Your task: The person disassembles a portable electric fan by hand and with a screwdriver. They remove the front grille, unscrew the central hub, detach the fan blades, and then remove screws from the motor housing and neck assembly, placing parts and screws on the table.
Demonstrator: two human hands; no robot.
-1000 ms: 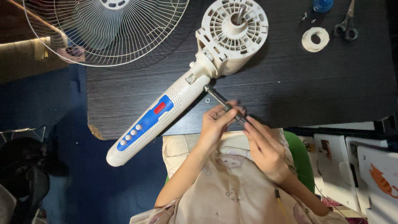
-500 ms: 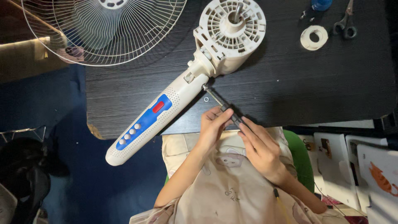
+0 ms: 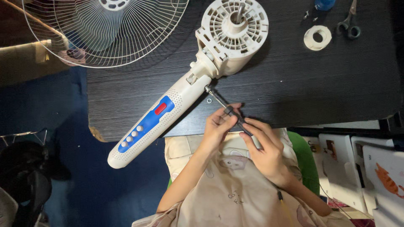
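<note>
A cream fan body [image 3: 185, 90] with a blue button panel lies diagonally on the dark table [image 3: 320, 80], its round motor housing [image 3: 233, 25] at the top. A thin screwdriver [image 3: 223, 106] points its tip into the side of the fan's neck. My left hand [image 3: 219, 126] pinches the screwdriver's shaft near its dark collar. My right hand [image 3: 265, 149] grips the handle end just behind it. A small metal washer [image 3: 209, 101] lies on the table beside the tip.
A white wire fan guard [image 3: 105, 29] hangs over the table's far left corner. At the far right lie a roll of white tape [image 3: 317, 38], scissors [image 3: 349, 21] and a blue object [image 3: 326, 4]. White boxes [image 3: 362, 168] stand at the lower right.
Both hands shifted slightly on the screwdriver: my right hand's fingers re-gripped the handle and my left fingers moved along the shaft. The tip stays at the fan's neck.
</note>
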